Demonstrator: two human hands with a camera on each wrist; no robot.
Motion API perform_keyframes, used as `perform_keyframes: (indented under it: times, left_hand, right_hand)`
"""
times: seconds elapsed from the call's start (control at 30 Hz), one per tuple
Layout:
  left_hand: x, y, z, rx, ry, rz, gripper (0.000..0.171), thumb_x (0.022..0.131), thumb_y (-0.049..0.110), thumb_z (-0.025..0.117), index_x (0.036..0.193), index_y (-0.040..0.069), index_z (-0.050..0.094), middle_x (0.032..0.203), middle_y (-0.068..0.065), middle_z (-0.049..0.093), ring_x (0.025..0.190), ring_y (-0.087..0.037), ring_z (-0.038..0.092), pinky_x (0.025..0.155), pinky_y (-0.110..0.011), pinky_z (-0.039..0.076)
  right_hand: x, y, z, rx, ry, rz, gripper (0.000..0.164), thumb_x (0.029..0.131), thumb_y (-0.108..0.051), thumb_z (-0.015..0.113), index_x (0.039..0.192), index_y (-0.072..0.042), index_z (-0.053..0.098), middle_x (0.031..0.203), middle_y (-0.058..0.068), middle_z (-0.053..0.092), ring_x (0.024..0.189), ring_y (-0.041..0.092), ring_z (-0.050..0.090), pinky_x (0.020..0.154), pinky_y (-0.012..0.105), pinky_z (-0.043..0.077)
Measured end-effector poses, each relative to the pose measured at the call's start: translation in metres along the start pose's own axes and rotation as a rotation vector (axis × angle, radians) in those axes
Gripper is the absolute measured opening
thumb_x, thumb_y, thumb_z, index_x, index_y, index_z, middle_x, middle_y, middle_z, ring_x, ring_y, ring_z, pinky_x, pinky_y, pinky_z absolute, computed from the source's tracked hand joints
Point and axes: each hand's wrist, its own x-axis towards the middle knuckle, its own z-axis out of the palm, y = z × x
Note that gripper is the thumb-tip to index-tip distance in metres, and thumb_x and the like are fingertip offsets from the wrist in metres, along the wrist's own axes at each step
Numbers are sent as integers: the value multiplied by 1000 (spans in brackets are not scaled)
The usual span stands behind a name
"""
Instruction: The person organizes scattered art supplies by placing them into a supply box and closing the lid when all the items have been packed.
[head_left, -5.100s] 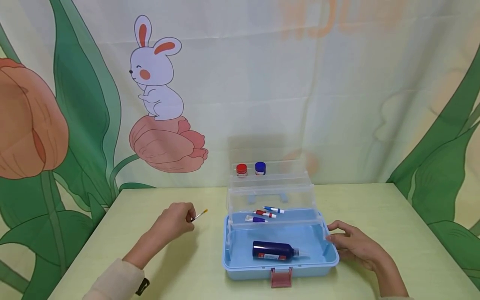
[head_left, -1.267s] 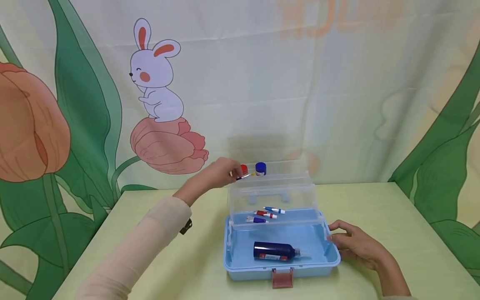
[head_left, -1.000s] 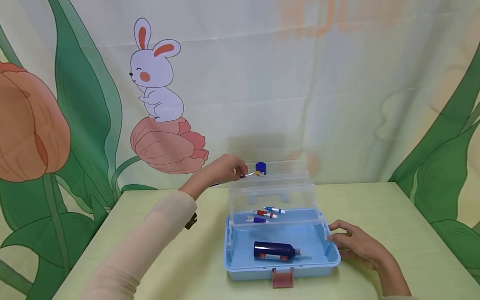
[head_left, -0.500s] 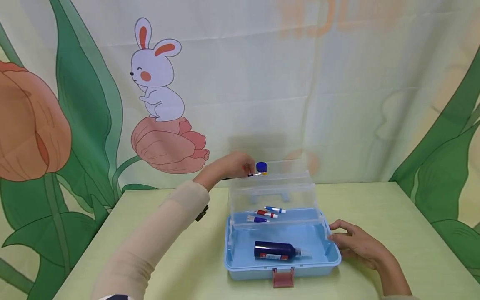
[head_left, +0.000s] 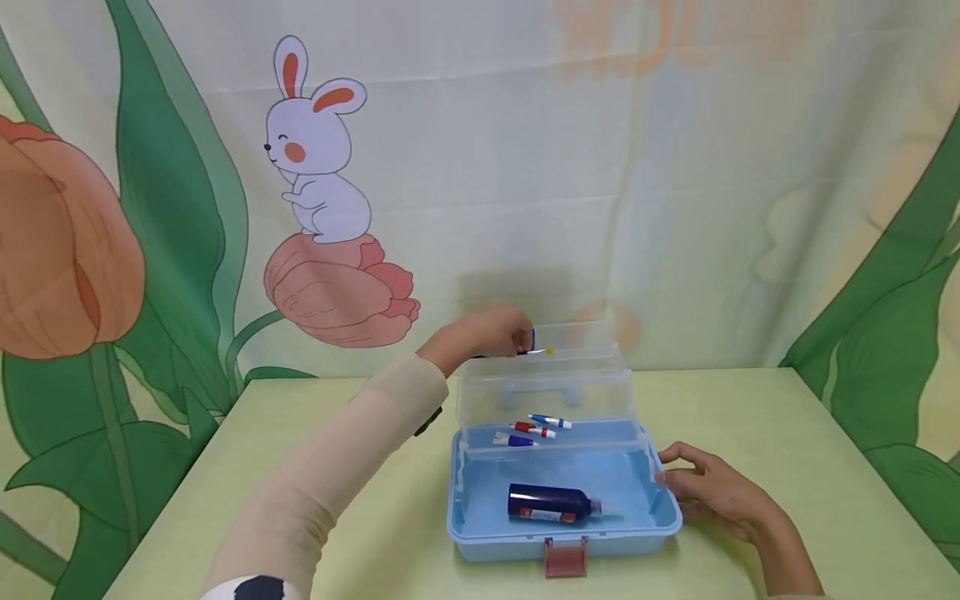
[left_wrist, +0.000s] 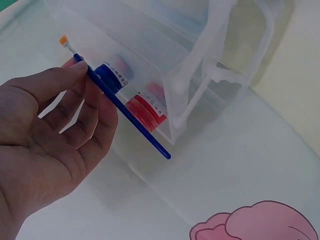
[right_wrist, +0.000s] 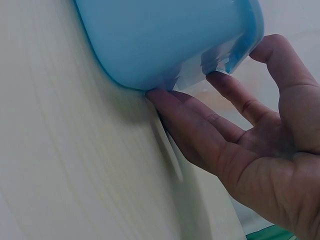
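Note:
My left hand (head_left: pixel 498 329) pinches a blue-handled paintbrush (left_wrist: pixel 131 118) with orange bristles between thumb and fingers. It is at the raised clear top tray (head_left: pixel 577 337) of a blue storage box (head_left: pixel 607 546). In the left wrist view the brush crosses in front of a blue paint jar (left_wrist: pixel 111 77) and a red paint jar (left_wrist: pixel 145 111) in that tray. From above, the hand hides the red jar and most of the blue one. My right hand (head_left: pixel 716 496) holds the box's right end, fingertips at the rim and lower side (right_wrist: pixel 165 85).
Inside the box bottom lies a dark blue bottle (head_left: pixel 547 503) with a clear nozzle. The lower clear tray holds a blue pen (head_left: pixel 550 421), a red pen (head_left: pixel 532 430) and a purple-handled item (head_left: pixel 516 440). A pink latch (head_left: pixel 566 557) hangs in front; a printed curtain (head_left: pixel 510 167) stands behind.
The left hand carried the paintbrush from the table's left side up to the top tray, then moved rightward along it, covering the red jar, then most of the blue. The right hand stayed put.

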Motion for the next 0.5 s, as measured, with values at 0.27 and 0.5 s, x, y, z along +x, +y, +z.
perform_keyframes:
  times: [0.27,0.5]
  left_hand:
    - [9,9,7,-13,-6,-8,18,95,-1,67,104,11,76,108,-3,71,97,-20,61,92,-32,55]
    - [12,12,14,-33,-15,-8,18,94,-1,68,106,10,76,111,-5,70,98,-20,61,91,-30,56]
  right_hand:
    - [-1,0,0,9,4,6,31,96,-16,68,121,-5,54,120,18,58,102,27,65,86,41,59]
    - [-1,0,0,-3,14,3,32,96,-17,68,122,-5,54,122,18,58,103,27,65,86,40,59]
